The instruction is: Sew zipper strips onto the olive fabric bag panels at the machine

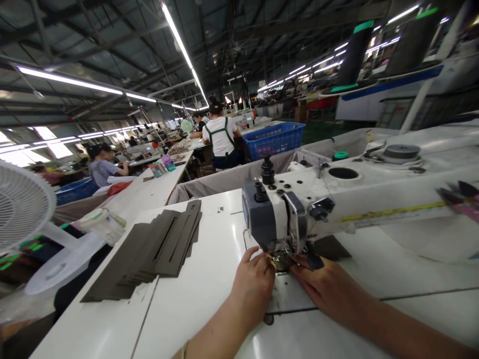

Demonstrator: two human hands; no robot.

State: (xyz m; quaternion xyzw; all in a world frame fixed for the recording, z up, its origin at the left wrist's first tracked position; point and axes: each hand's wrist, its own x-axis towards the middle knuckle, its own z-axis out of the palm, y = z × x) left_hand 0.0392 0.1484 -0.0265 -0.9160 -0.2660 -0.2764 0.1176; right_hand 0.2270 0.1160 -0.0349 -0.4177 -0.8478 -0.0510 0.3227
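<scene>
A white and grey sewing machine [277,214] stands on the white table in front of me. Under its presser foot lies a dark grey fabric piece [333,248], partly hidden by the machine head and my hands. My left hand [255,281] is left of the needle area, fingers curled and closed on the piece's near edge. On the other side, my right hand [329,281] reaches in with its fingers together, gripping the piece close to the foot; some fingertips are hidden. Further left lies a fanned stack of dark grey flat pieces [149,254], several with slots.
A white fan [22,209] stands at the left. Pink-handled scissors [458,197] lie at the right near a yellow measuring tape [392,211] along the machine arm. Beyond are a blue crate [275,139], thread cones [352,57] and co-workers at other tables.
</scene>
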